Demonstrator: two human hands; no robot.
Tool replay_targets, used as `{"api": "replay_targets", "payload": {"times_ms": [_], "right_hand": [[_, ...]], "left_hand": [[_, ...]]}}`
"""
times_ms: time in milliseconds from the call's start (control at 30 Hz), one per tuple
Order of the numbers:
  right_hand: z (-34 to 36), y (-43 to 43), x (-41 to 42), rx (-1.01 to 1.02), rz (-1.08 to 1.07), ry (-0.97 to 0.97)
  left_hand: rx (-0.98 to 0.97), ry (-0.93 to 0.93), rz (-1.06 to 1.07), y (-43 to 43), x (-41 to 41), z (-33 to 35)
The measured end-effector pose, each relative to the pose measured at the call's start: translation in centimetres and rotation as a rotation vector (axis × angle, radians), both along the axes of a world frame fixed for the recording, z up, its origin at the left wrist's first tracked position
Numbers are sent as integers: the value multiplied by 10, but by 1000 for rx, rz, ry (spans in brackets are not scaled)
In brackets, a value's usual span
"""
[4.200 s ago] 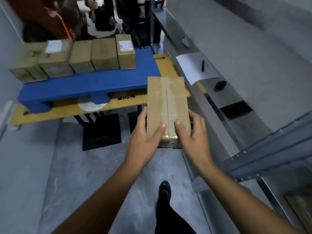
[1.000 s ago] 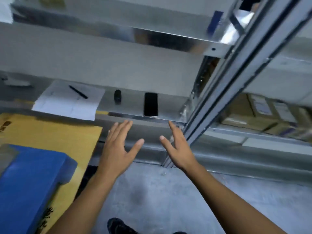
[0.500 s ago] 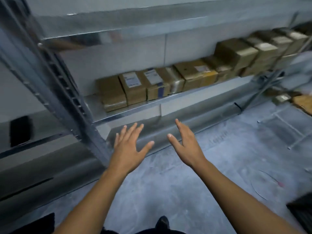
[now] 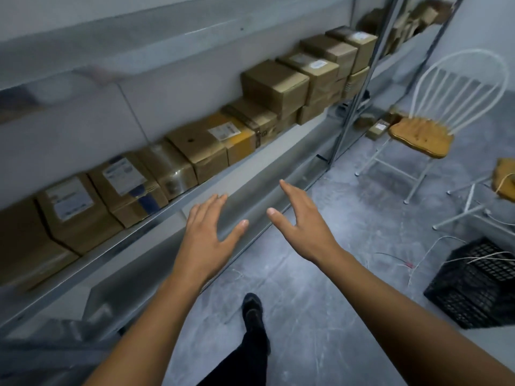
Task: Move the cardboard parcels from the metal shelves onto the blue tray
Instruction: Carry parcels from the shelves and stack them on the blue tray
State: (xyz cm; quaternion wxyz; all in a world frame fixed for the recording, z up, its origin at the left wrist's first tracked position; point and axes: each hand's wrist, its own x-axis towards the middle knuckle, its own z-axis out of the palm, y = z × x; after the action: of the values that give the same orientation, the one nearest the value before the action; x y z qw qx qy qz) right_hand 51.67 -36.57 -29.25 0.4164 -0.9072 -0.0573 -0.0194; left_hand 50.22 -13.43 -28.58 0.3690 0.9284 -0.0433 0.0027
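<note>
Much of the row was smeared by motion blur, so I could not read any of the white labels on the cardboard parcels [image 4: 178, 160]. The nearest parcel [image 4: 25, 246] ran off the left edge, and the blue tray was nowhere in sight. More boxes [image 4: 412, 20] on the upper level at top right were too blurred and partly hidden behind the upright post [image 4: 359, 87] to count. A second seat [image 4: 505, 179] at the right edge was cut off.

My left hand [image 4: 207, 235] was held out flat with its fingers [image 4: 214, 203] spread and thumb apart, holding nothing, hovering in front of the front lip of the metal shelf [image 4: 156, 227]; I could not tell whether the fingertips brushed it. My right hand [image 4: 305, 227] was likewise wide open and empty, palm turned inward, over the grey floor [image 4: 320, 316] just beside the shelf.

The parcels sat in a row on that shelf against the wall, the far ones stacked two high. A white wire chair [image 4: 423, 135] with a wooden seat stood to the right, a black crate [image 4: 479, 285] nearer me, and my dark shoe [image 4: 252, 310] below between my arms.
</note>
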Motion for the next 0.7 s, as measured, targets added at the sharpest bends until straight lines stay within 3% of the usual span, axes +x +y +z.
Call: {"api": "replay_targets", "payload": {"times_ms": [400, 700], "right_hand": [[31, -86, 242, -80, -69, 6], [28, -121, 374, 38, -85, 9]], "left_hand": [[-50, -22, -41, -83, 258, 12], [-98, -24, 33, -138, 371, 3]]}}
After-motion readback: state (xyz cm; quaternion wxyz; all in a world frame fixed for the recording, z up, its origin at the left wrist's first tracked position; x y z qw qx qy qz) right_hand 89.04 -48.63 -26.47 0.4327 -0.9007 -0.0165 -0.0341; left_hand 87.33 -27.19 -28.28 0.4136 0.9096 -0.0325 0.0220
